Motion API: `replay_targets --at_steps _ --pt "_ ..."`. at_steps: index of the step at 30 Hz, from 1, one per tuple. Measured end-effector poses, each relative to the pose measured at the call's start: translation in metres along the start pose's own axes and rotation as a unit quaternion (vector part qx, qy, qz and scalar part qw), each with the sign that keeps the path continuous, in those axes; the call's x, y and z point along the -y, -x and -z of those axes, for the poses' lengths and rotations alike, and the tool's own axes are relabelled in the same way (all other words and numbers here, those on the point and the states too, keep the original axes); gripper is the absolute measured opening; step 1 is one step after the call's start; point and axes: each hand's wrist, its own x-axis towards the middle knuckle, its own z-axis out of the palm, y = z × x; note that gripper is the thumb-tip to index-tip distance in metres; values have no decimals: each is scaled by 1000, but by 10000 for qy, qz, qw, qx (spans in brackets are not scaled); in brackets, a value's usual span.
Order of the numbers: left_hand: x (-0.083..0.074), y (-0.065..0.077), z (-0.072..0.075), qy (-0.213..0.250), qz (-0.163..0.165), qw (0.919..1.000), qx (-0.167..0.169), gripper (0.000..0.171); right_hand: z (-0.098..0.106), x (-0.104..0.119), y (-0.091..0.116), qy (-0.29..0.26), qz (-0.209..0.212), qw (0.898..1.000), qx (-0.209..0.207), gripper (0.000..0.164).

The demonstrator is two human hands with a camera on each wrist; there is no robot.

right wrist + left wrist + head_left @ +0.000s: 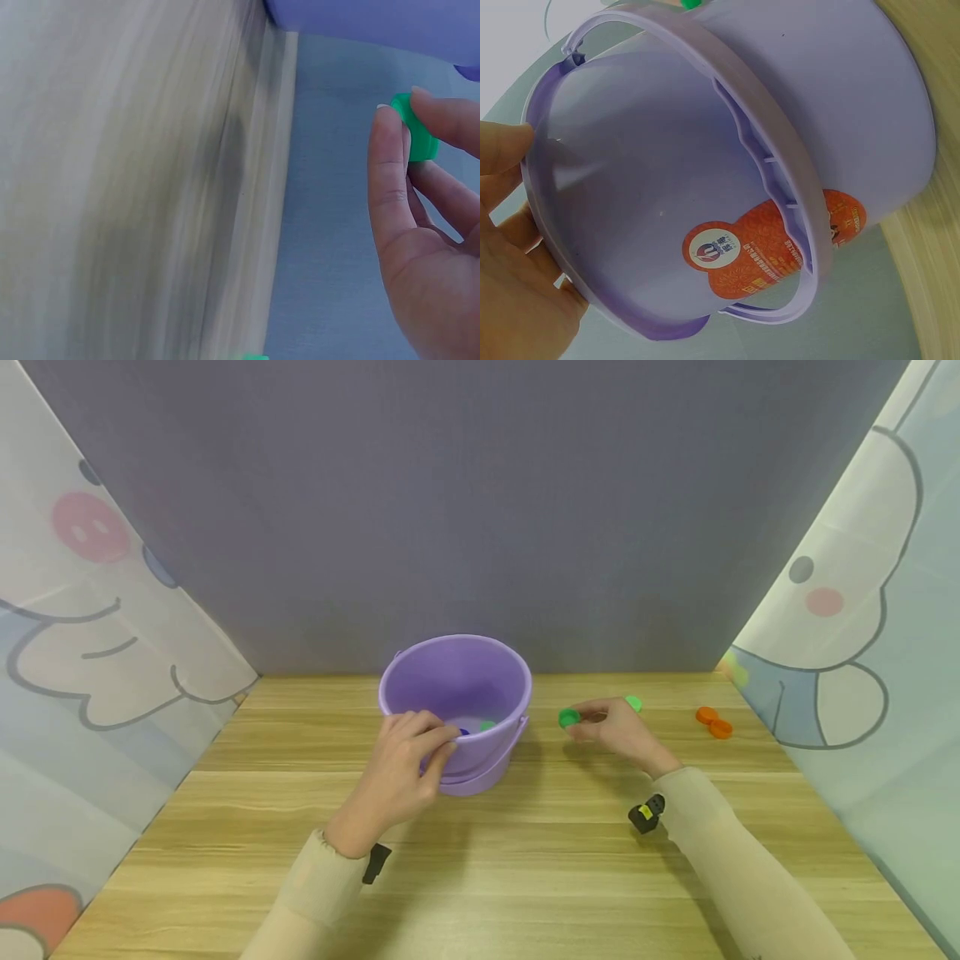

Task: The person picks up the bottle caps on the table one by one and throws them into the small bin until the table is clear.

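A purple bucket (457,672) stands upright on the wooden table. My left hand (401,767) grips the near rim, thumb on the outside and fingers over the edge; the left wrist view shows its handle (769,142) hanging down the side, with a red label (742,255). To the bucket's right, my right hand (618,729) pinches a green bottle cap (568,718) between thumb and fingertips, held above the table. Inside the bucket lie a light green cap (487,725) and a dark blue piece (464,732), partly hidden by the rim.
Another light green cap (633,702) lies behind the right hand. Two orange caps (721,729) sit touching farther right. A grey panel (480,527) rises behind the table (525,877), and printed curtains (832,610) hang at both sides.
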Motion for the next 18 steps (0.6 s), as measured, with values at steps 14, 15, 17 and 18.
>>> replay_targets --at_steps 14,15,17,18 --pt "0 -1 0 -21 -41 10000 -79 12 0 18 2 160 180 9997 -84 49" --pt "0 -1 0 -28 -35 10000 -75 12 0 20 2 164 187 9997 -88 49" --pt "0 -1 0 -36 -21 10000 -66 12 0 23 2 166 188 9996 -104 49" --pt "0 -1 0 -37 -13 10000 -58 12 0 24 2 181 203 9996 -122 48"
